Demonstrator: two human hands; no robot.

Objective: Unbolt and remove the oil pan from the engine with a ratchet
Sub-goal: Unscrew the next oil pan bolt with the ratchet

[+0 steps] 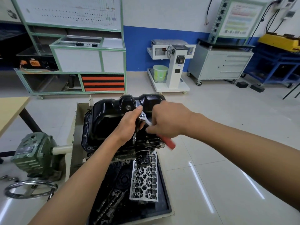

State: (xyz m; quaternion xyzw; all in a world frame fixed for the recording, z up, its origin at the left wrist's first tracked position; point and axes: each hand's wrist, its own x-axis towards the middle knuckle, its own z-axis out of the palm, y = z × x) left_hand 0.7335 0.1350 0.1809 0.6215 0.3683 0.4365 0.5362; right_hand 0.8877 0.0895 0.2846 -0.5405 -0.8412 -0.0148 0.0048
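The black oil pan (107, 117) sits upside-up on the inverted engine (146, 143), which hangs on a stand. A ratchet (146, 120) with a chrome head and a red handle (168, 142) stands on an extension and socket (134, 138) over the pan's near flange. My left hand (129, 125) grips the extension just under the ratchet head. My right hand (167, 119) is wrapped round the ratchet's shaft, the red handle end poking out below it. Flange bolts (147, 141) show along the near rim.
A black tray (164, 207) under the engine holds a cylinder head (144, 181) and a camshaft (105, 207). An oil filter (142, 157) juts from the engine. A green gearbox (34, 153) with a handwheel (30, 189) sits left. A wooden table (11, 111) is at far left.
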